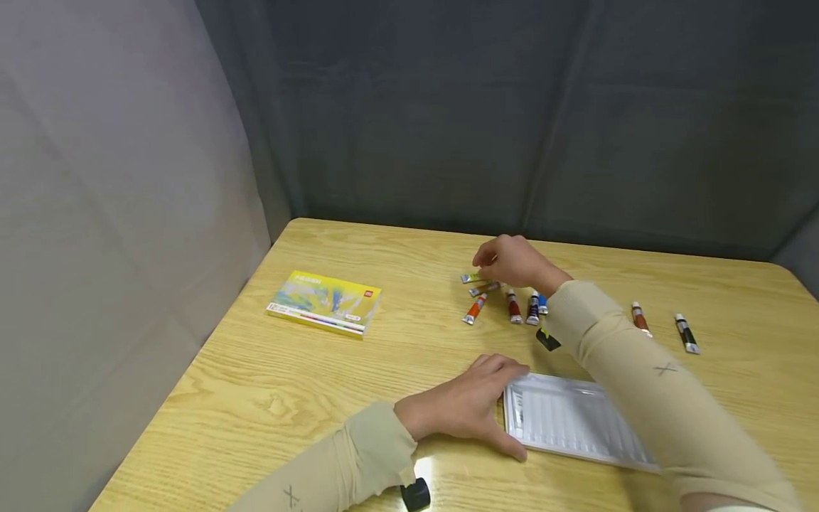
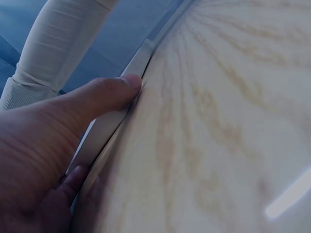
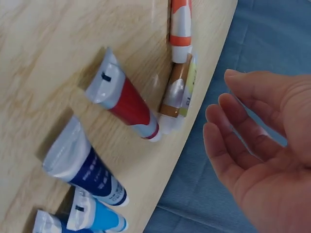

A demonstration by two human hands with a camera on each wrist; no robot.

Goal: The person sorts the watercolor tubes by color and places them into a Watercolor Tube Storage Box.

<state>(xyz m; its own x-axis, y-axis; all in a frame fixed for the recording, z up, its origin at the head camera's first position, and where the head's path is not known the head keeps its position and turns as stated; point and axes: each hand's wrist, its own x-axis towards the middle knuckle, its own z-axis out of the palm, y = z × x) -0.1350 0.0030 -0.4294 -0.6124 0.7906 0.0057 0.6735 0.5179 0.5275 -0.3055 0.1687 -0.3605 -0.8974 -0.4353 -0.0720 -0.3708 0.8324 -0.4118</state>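
My left hand (image 1: 467,402) grips the left end of a white plastic tray (image 1: 576,419), thumb at the near edge and fingers at the far corner. The tray's moulded slots show, while my right forearm covers its right part. Over the far tubes hovers my right hand (image 1: 515,262), loosely curled and holding nothing in the right wrist view. Nearest to it are a yellow-green paint tube (image 1: 472,278) and a brown paint tube (image 3: 176,90). An orange tube (image 1: 475,309), a red tube (image 3: 131,107), a dark blue tube (image 3: 95,167) and lighter blue tubes (image 3: 97,216) lie close by.
A yellow paint box (image 1: 326,302) lies flat at the table's left. Right of my forearm are a reddish-brown tube (image 1: 640,318) and a black tube (image 1: 687,333). A dark curtain (image 1: 409,121) hangs behind the table's far edge.
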